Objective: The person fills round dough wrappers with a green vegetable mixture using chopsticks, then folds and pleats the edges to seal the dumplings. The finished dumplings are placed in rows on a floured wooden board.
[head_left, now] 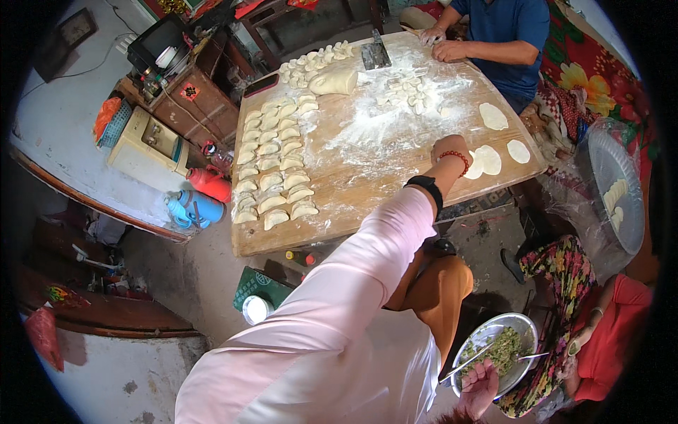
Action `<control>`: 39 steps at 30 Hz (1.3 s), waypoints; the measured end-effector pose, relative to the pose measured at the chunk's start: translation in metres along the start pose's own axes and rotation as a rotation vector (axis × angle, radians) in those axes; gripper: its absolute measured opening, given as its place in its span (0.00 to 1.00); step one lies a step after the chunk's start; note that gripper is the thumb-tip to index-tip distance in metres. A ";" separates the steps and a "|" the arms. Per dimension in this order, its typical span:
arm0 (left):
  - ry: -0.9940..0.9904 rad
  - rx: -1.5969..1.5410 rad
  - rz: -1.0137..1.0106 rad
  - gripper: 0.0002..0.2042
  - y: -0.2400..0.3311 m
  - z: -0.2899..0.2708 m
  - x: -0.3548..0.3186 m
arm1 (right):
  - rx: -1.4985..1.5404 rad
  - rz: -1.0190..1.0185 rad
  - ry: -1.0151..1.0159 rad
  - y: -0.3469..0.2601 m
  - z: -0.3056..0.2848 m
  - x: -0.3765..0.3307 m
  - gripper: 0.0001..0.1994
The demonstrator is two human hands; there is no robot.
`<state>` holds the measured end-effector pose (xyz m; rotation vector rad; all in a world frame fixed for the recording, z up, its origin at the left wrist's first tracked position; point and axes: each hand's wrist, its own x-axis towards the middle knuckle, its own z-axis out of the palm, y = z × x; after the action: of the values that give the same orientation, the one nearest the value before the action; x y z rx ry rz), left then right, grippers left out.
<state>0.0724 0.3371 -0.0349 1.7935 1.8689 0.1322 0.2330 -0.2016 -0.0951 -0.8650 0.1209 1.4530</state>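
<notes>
the left hand (450,146) is stretched far out over the floured counter (353,205), fingers curled down, though what it grips cannot be told. just to its right lie the round dough wrappers (487,160), touching the hand's edge. the right hand (480,385) sits low by the bowl of green filling (526,326), loosely open, holding nothing.

A small red square label (189,91) was fixed, turned on its corner, on the front of the brown wooden cabinet (205,106) at the upper left. A dark phone with a red edge (260,85), its screen black, was laid at the left corner of the floured wooden board (353,198). A flat green package with a pale round emblem (258,284) was seen on the floor below the board.
</notes>
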 end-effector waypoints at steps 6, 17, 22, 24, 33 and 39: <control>0.501 -0.593 0.695 0.08 -0.025 0.022 -0.051 | -0.038 0.010 -0.108 -0.003 0.060 0.029 0.17; -0.677 -0.878 0.803 0.06 -0.046 0.106 -0.283 | -0.456 -0.274 -0.138 0.008 0.132 0.037 0.20; -0.895 -0.941 0.655 0.05 -0.059 0.109 -0.294 | -0.503 -0.245 0.037 0.012 0.116 0.013 0.15; -0.854 -0.896 0.685 0.06 -0.061 0.102 -0.293 | -0.451 -0.239 0.029 0.012 0.112 0.009 0.15; -1.412 -1.204 -0.204 0.27 -0.045 0.085 -0.291 | -0.279 -0.365 0.138 -0.001 0.136 0.005 0.17; -1.324 -1.430 -0.172 0.22 -0.042 0.102 -0.310 | -0.544 -0.542 0.112 -0.003 0.119 -0.001 0.19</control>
<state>0.0696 0.0082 -0.0430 0.3759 0.5179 0.1107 0.1852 -0.1341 -0.0100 -1.3000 -0.4177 0.9287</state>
